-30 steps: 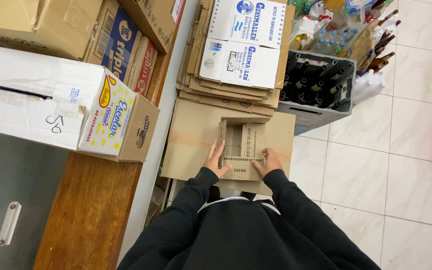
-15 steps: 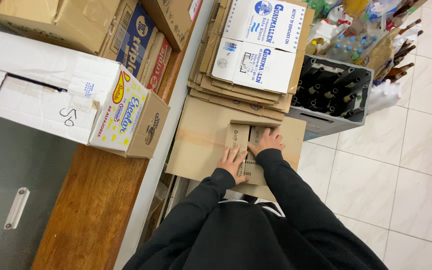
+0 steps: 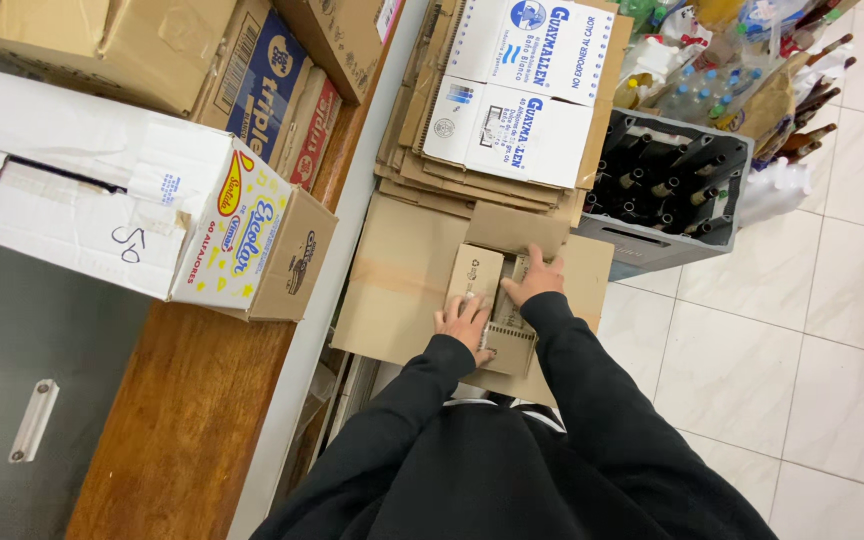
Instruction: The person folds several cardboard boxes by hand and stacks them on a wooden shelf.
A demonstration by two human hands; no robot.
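A small brown cardboard box [image 3: 480,277] with open flaps lies on a large flattened sheet of cardboard [image 3: 402,290] in front of me. My left hand [image 3: 466,322] presses down on the box's left flap, fingers spread. My right hand [image 3: 534,281] lies flat across the top of the box near its far flap [image 3: 517,230]. Both arms wear black sleeves. What is inside the box is hidden by my hands.
A stack of flattened cartons [image 3: 497,110] lies beyond the box. A grey crate of dark bottles [image 3: 667,185] stands at the right on the white tiled floor [image 3: 792,340]. A wooden counter [image 3: 187,420] at the left carries a white and yellow carton [image 3: 142,215] and other boxes.
My hands have moved from the box's outer edges onto its top, the right hand reaching farther forward. The box flaps have folded inward.
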